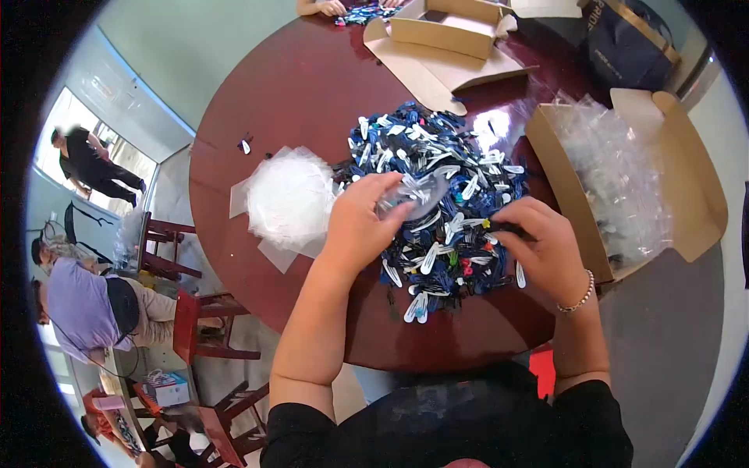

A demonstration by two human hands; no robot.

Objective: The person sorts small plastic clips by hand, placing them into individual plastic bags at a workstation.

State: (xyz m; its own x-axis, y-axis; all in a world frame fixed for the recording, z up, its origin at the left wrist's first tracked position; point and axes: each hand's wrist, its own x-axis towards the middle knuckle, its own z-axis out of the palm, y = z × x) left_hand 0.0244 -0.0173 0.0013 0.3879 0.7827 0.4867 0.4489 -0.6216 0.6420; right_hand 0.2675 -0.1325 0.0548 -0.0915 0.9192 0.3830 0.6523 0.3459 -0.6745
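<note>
A large heap of snap hair clips (429,257), mostly navy, black and white with a few bright ones, covers the middle of the round table. Over the heap, my left hand (363,218) is closed on a clear plastic bag (427,195), held between thumb and fingers; clips show in or through it. On the right side of the heap, my right hand (538,242) has thumb and fingers bent together around a hair clip at a yellow spot (486,224), partly hidden by the fingertips. To the left lies a fanned stack of clear plastic bags (289,199).
At right stands an open cardboard box (558,171) full of filled clear bags (620,171). Another open carton (441,35) and a dark bag (628,47) are at the far side. A co-worker's hand (331,8) handles clips there. Stools (207,327) and people are at left.
</note>
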